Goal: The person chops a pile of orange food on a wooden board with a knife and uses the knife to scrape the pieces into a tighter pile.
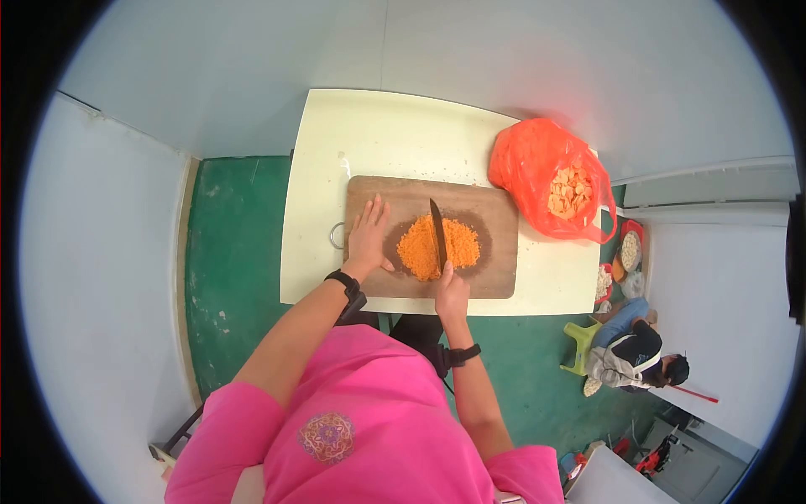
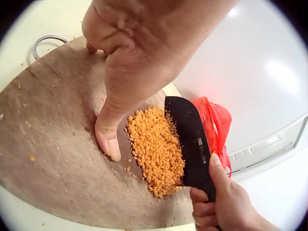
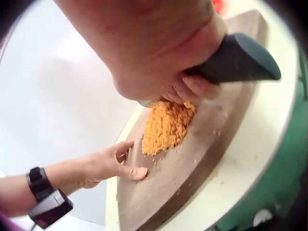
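My right hand (image 1: 453,296) grips the dark handle of a black-bladed kitchen knife (image 2: 188,139). The blade (image 1: 438,231) stands in a pile of finely chopped orange food (image 2: 155,149), its tip pointing toward the far side. That pile lies on a brown wooden cutting board (image 1: 495,277), where a darker damp patch surrounds it. Flat on the left part of the board rests my left hand (image 1: 368,239), fingers straight and thumb spread toward the crumbs. In the right wrist view the knife handle (image 3: 240,60) sticks out behind my curled fingers, and the blade is hidden.
A red plastic bag (image 1: 529,168) of orange slices (image 1: 571,191) stands on the cream table (image 1: 395,126) at the back right. A metal ring (image 1: 337,236) juts from the board's left edge. Off to the right, a person (image 1: 634,353) sits on a green stool (image 1: 578,346).
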Available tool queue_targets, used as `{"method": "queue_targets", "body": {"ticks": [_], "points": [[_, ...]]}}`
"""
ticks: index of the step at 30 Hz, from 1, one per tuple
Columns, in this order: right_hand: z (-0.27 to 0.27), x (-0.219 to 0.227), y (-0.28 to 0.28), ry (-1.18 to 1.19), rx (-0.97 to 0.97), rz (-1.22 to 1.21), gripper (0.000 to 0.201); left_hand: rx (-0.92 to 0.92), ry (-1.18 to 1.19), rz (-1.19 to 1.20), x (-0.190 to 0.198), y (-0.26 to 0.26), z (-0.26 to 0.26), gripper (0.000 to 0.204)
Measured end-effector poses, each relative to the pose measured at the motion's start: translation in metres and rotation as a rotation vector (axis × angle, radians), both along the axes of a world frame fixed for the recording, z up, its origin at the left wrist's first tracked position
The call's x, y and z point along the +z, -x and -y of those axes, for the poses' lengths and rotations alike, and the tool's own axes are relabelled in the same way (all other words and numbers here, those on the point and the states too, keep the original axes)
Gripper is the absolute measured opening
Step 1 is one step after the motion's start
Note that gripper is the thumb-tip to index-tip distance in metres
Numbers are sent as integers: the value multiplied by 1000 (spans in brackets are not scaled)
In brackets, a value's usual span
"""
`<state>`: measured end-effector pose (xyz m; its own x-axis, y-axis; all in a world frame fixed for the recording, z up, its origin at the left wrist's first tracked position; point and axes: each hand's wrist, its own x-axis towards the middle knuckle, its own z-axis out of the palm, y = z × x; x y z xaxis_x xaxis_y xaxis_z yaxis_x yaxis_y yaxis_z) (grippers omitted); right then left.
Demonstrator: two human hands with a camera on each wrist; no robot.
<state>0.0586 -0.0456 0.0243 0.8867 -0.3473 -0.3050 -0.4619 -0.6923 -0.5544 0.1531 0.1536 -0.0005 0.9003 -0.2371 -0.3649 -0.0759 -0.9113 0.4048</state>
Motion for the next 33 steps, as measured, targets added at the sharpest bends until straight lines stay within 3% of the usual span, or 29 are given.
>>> {"method": "queue_targets", "body": {"ticks": [6, 10, 13, 33], "points": [[1, -18, 11, 54, 47, 18, 65, -8, 25, 49, -2, 3, 1, 143], [-4, 6, 1, 3, -1, -43, 66, -3, 24, 26, 2, 1, 0, 143], [-3, -15, 4, 83, 66, -32, 66, -7, 22, 24, 2, 2, 2, 143], [14, -8, -6, 80, -49, 46, 65, 4, 32, 6, 0, 0, 0, 144]]}}
